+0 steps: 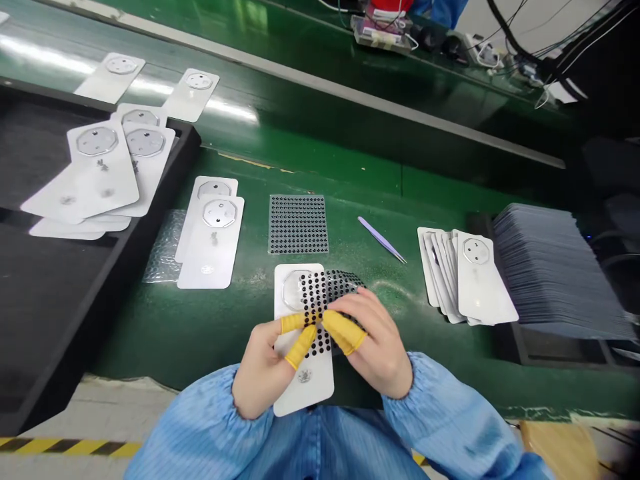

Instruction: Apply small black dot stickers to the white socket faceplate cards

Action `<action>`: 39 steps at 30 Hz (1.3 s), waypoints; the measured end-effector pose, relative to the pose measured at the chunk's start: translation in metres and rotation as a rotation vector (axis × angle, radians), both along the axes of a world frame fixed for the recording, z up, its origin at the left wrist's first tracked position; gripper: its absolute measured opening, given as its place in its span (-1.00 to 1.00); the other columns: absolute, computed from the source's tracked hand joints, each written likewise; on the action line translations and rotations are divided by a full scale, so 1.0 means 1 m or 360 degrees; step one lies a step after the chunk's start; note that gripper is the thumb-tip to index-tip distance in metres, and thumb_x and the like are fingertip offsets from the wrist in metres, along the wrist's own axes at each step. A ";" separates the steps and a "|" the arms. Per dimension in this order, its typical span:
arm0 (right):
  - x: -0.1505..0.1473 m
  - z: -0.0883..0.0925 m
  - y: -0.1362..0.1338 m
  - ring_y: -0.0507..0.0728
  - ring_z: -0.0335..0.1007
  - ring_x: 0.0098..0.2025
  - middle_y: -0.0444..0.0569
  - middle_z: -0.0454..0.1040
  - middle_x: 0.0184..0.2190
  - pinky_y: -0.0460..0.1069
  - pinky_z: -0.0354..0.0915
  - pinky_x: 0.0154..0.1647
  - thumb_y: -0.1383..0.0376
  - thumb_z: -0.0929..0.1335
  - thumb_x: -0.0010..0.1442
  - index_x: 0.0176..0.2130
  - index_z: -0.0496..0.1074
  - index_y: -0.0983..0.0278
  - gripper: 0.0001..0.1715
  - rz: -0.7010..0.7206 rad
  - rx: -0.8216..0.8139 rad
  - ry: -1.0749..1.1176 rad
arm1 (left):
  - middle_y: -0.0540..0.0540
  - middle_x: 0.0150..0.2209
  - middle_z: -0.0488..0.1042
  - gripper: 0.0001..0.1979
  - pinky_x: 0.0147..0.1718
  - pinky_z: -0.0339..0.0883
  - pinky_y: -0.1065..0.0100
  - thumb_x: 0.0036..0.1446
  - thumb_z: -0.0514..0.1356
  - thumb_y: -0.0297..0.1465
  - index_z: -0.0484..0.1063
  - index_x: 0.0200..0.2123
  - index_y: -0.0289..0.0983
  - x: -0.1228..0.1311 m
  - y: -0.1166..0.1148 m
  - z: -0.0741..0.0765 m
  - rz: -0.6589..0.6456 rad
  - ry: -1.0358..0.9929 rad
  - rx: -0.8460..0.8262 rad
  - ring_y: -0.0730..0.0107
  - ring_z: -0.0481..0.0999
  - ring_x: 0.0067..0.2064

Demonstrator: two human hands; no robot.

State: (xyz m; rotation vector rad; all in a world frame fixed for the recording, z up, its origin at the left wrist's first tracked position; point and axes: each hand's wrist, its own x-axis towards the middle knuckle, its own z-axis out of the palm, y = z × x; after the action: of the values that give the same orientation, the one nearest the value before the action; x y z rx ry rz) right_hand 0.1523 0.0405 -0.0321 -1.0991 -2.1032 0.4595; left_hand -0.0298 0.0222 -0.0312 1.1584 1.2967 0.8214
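Observation:
My left hand (265, 367) and my right hand (373, 343) meet at the near edge of the green bench, both with yellow finger cots. Together they pinch a clear sheet of black dots (323, 293), which lies bent over a white card with a round blister (295, 293). The card's lower end rests under my left fingers. Both hands are closed in a pinch on the dot sheet.
A second flat dot sheet (299, 224) lies further back, purple tweezers (383, 240) to its right. Two white cards (210, 237) sit left of it. A black tray (45, 280) with several cards is at left; a fanned card stack (467, 277) and grey sheet pile (550, 267) at right.

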 end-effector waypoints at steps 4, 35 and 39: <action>-0.006 -0.008 0.001 0.11 0.43 -0.12 0.09 0.48 -0.17 0.16 0.39 0.03 0.52 0.25 0.21 -0.02 0.33 0.32 -0.66 0.0222 0.0116 -0.0074 | -0.17 -0.34 0.63 -0.77 -0.43 0.48 0.36 0.10 0.16 -0.46 0.57 -0.21 -0.39 -0.003 -0.002 -0.005 -0.0106 0.0192 0.0289 0.26 0.59 -0.41; -0.027 0.002 -0.014 0.15 0.41 -0.06 -0.03 0.45 -0.16 0.15 0.38 0.05 0.46 0.25 0.21 0.11 0.23 0.15 -0.50 -0.0203 0.0193 0.0220 | -0.14 -0.31 0.55 -0.55 -0.29 0.50 0.20 0.01 0.21 -0.41 0.32 0.03 -0.19 0.018 -0.022 0.019 0.0017 0.0312 0.0150 0.07 0.58 -0.25; -0.022 0.006 -0.018 0.14 0.42 -0.05 -0.01 0.46 -0.12 0.20 0.31 0.14 0.46 0.23 0.21 0.09 0.27 0.17 -0.53 -0.0117 0.0137 0.0113 | -0.17 -0.25 0.56 -0.55 -0.31 0.50 0.24 0.01 0.19 -0.41 0.34 0.03 -0.18 0.018 -0.020 0.021 0.0007 0.0396 0.0199 0.08 0.58 -0.24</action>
State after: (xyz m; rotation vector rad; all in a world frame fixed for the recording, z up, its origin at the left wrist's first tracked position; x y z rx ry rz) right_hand 0.1305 0.0220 -0.0262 -1.0908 -1.9948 0.3640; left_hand -0.0118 0.0026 -0.0104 1.3914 1.4673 0.7887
